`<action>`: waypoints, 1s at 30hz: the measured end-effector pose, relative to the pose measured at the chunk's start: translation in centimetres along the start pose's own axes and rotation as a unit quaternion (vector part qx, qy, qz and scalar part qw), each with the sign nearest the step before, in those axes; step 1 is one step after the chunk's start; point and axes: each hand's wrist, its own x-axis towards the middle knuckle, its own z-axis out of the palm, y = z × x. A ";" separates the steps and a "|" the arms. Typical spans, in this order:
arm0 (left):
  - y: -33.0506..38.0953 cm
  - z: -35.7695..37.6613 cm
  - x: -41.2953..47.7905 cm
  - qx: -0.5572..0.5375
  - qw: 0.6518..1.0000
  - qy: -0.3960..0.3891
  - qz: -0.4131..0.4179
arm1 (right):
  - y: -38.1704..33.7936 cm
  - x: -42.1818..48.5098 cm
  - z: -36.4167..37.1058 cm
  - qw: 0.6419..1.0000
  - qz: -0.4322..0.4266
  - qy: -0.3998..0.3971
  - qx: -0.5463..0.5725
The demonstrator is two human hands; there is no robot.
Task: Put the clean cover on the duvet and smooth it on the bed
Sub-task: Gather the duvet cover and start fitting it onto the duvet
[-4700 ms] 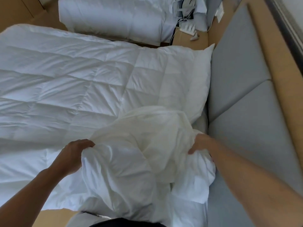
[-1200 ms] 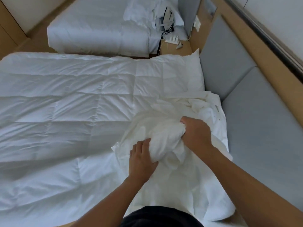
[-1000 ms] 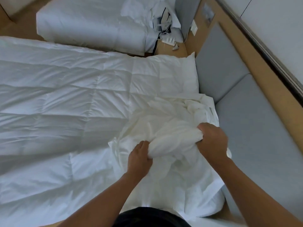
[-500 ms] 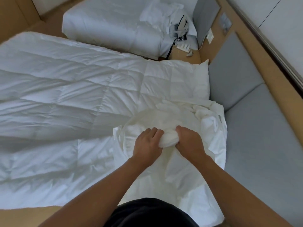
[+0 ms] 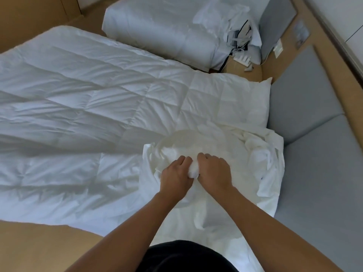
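Both my left hand (image 5: 176,173) and right hand (image 5: 214,171) are clenched on a bunched wad of the cover (image 5: 245,154), heaped at the near right of the bare duvet (image 5: 98,107), so I'm hunting its opening, and next I should spread it.

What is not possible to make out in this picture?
1. Head view: the fingertips of the left hand and right hand, curled into the cover.
2. Head view: the duvet, its left end cut by the frame edge.
3. Head view: the tangled items on the far bed, too small to name.
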 end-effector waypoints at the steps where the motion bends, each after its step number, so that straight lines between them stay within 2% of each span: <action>1: -0.3 -0.4 -0.2 -0.019 1.000 -0.009 0.002 | 0.4 0.3 -0.1 0.999 0.000 -0.029 0.015; 3: -1.4 -1.9 -0.6 -0.071 0.995 -0.042 -0.049 | 1.3 0.3 -0.1 0.998 -0.009 -0.043 0.033; 4: -2.6 -2.4 -1.3 -0.087 0.986 -0.045 -0.135 | 1.8 0.2 0.1 0.998 -0.002 -0.039 0.041; 5: -4.1 -2.8 -2.1 -0.100 0.961 -0.035 -0.256 | 2.3 0.0 0.2 0.998 0.003 -0.022 0.052; 6: -5.7 -3.3 -2.8 -0.125 0.907 -0.025 -0.401 | 2.7 0.0 0.4 0.998 0.007 -0.002 0.060; 7: -7.1 -3.9 -3.3 -0.192 0.828 -0.026 -0.526 | 3.0 0.1 0.4 0.998 0.009 0.014 0.064; 8: -8.0 -4.4 -3.6 -0.290 0.747 -0.035 -0.597 | 3.1 0.3 0.5 0.998 0.008 0.021 0.066; 9: -8.6 -4.7 -3.6 -0.383 0.686 -0.053 -0.617 | 3.2 0.4 0.5 0.997 0.005 0.030 0.067; 10: -8.7 -5.1 -3.0 -0.445 0.658 -0.072 -0.604 | 3.2 0.5 0.5 0.997 0.003 0.036 0.068; 12: -8.1 -5.8 -1.1 -0.506 0.652 -0.101 -0.555 | 3.3 0.5 0.3 0.996 0.009 0.054 0.069; 16: -6.8 -6.8 1.2 -0.584 0.603 -0.190 -0.509 | 3.6 0.4 0.0 0.994 0.026 0.072 0.078; 18: -6.4 -7.0 1.5 -0.595 0.594 -0.225 -0.493 | 3.6 0.3 -0.2 0.994 0.029 0.072 0.077; 20: -5.8 -6.4 1.8 -0.595 0.605 -0.234 -0.474 | 3.6 0.2 -0.4 0.994 0.031 0.073 0.074; 22: -5.5 -5.6 1.9 -0.540 0.649 -0.199 -0.497 | 3.9 0.0 -0.5 0.995 0.023 0.073 0.064; 26: -10.6 -4.6 0.0 -0.307 0.764 -0.071 -0.563 | 5.4 -0.5 -0.9 0.998 -0.013 0.058 0.028; 28: -13.9 -4.6 -1.6 -0.218 0.784 -0.045 -0.579 | 5.8 -1.0 -0.8 0.999 -0.036 0.039 0.008; 30: -16.0 -4.7 -2.4 -0.174 0.784 -0.036 -0.595 | 6.0 -1.2 -0.8 0.998 -0.052 0.021 -0.002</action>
